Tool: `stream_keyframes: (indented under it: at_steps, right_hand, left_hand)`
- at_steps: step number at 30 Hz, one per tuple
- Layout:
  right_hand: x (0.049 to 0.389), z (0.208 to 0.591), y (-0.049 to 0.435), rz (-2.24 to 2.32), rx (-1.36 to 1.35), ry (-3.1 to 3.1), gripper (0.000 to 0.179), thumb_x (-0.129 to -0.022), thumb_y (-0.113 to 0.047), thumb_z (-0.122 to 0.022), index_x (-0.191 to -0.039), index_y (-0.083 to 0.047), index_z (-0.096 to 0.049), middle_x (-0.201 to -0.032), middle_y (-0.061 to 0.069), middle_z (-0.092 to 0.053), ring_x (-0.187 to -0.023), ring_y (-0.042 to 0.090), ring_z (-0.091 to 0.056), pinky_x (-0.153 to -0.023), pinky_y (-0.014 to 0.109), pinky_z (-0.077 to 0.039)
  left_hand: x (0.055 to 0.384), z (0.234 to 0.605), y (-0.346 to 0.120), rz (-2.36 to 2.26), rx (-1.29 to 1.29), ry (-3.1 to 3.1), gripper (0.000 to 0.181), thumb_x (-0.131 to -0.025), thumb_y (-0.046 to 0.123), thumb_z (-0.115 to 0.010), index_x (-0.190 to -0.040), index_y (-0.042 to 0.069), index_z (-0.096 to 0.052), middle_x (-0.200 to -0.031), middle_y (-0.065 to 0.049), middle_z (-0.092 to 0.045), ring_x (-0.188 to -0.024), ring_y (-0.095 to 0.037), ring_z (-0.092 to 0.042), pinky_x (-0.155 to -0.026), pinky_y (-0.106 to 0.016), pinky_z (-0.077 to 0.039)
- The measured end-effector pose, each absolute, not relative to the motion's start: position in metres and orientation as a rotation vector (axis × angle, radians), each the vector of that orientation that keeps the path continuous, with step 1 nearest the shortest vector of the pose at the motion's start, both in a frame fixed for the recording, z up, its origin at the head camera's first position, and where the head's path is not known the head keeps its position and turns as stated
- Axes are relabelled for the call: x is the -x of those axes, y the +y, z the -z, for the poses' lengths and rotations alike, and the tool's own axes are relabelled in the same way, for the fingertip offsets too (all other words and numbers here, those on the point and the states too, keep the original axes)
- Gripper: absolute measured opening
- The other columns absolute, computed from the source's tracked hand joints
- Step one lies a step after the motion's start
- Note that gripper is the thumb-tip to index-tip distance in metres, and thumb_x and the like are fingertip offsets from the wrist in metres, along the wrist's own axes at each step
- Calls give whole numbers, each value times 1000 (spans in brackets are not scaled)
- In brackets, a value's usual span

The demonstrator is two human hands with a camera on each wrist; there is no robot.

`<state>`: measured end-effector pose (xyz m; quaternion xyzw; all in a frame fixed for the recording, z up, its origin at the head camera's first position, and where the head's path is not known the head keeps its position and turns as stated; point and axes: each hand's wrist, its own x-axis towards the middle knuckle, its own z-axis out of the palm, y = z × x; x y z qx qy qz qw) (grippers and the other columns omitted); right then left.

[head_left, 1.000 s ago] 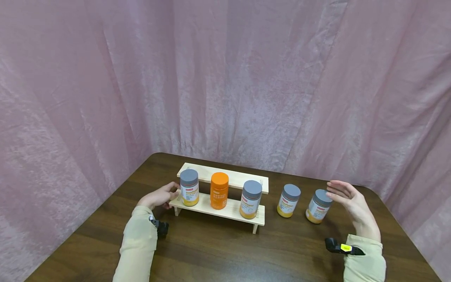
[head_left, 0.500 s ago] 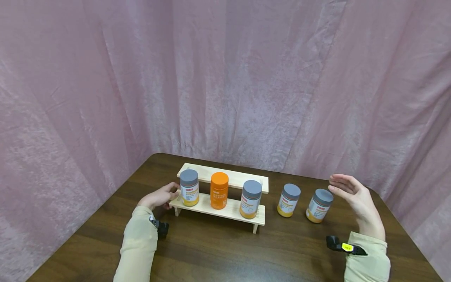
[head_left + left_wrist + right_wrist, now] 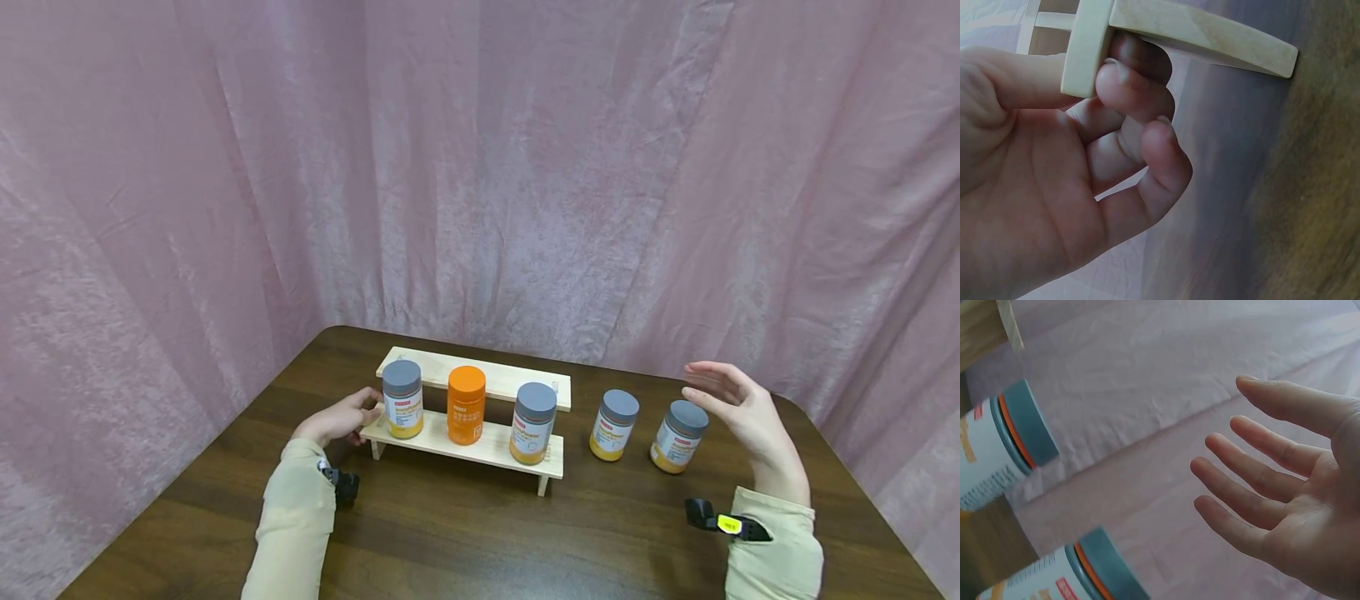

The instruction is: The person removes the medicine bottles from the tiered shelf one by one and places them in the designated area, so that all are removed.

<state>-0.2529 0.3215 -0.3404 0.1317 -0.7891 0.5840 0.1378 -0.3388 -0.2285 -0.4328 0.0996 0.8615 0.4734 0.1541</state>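
Observation:
My left hand point(image 3: 341, 419) grips the left end of a small two-tier wooden shelf point(image 3: 436, 427); the left wrist view shows thumb and curled fingers around the shelf's end point(image 3: 1194, 31). On the lower tier stand a grey-lidded jar point(image 3: 403, 402), an orange jar point(image 3: 466, 407) and another grey-lidded jar point(image 3: 533, 425). To the right of the shelf, two more grey-lidded jars, a nearer one point(image 3: 614, 427) and a rightmost one point(image 3: 678, 437), stand on the table. Raised just right of the rightmost jar, my right hand point(image 3: 757, 425) holds nothing, its fingers point(image 3: 1244, 494) extended and apart.
The shelf's upper tier point(image 3: 480, 373) lies behind the jars. A dark wooden table point(image 3: 480, 533) carries everything. Pink curtains point(image 3: 480, 183) hang behind the table's back edge. Both wrists wear a black camera strap.
My right hand has risen from beside the rightmost jar's lid, going slightly right and then back left. The left hand, shelf and jars look unmoved.

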Motion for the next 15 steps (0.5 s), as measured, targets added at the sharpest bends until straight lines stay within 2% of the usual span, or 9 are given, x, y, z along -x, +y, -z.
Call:
stream_keyframes:
  at_steps: [11,15]
  right_hand:
    - [253,334,303,-1533,-432,-2377,39,-90,-7,-66,-127,-4,-55,-109,-28,-63,-99,-11,-61,-83,7,-45]
    - [254,333,294,-1473,-433,-2437,41,-91,-13,-67,-128,-3,-54,-108,-30,-61,-98,-11,-61,-83,8,-46]
  left_hand:
    - [338,433,-228,-1356,-284,2471,31,-101,13,-43,-129,1,-38,-83,-7,-51,-60,-14,-50,-57,-27,-46]
    - [339,433,-229,-1349,-283,2480,31,-101,13,-44,-129,1,-39,-85,-8,-51,-60,-14,-51,-57,-27,-46]
